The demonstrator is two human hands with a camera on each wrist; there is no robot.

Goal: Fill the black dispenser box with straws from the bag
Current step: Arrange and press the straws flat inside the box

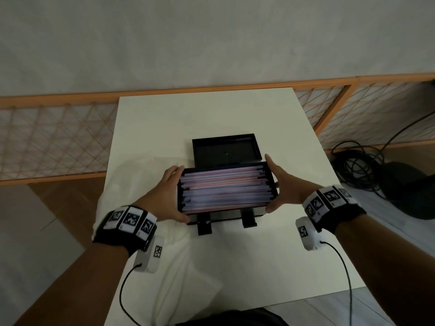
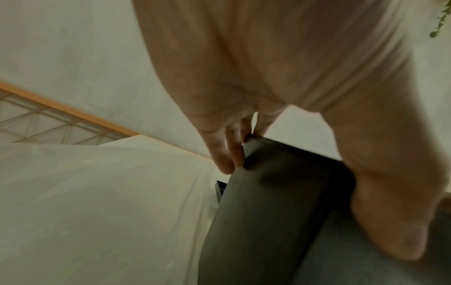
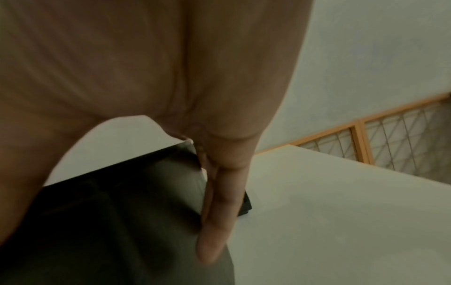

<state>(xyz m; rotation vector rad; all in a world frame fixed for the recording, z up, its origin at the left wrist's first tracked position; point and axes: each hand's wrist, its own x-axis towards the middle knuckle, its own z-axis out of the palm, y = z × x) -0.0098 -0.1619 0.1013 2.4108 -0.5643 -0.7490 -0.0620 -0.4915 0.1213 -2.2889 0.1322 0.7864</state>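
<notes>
The black dispenser box [image 1: 223,214] stands mid-table, its open top packed with pink and white straws [image 1: 226,189] lying lengthwise. My left hand [image 1: 162,196] lies flat against the box's left end, fingers straight, thumb at the lower front corner. Against the right end presses my right hand [image 1: 287,187], fingers also straight. The wrist views show the same: left fingers [image 2: 227,152] along the dark box wall [image 2: 263,212], right fingers [image 3: 219,202] along the other wall [image 3: 122,212]. The box's black lid [image 1: 226,151] lies upturned just behind it. A crumpled clear bag [image 1: 179,255] lies under my left wrist.
The white table [image 1: 211,118] has bare surface behind the lid and to the right. An orange-framed lattice fence [image 1: 47,137] runs behind the table. Black cables [image 1: 357,168] and a dark object [image 1: 409,191] lie on the floor at the right.
</notes>
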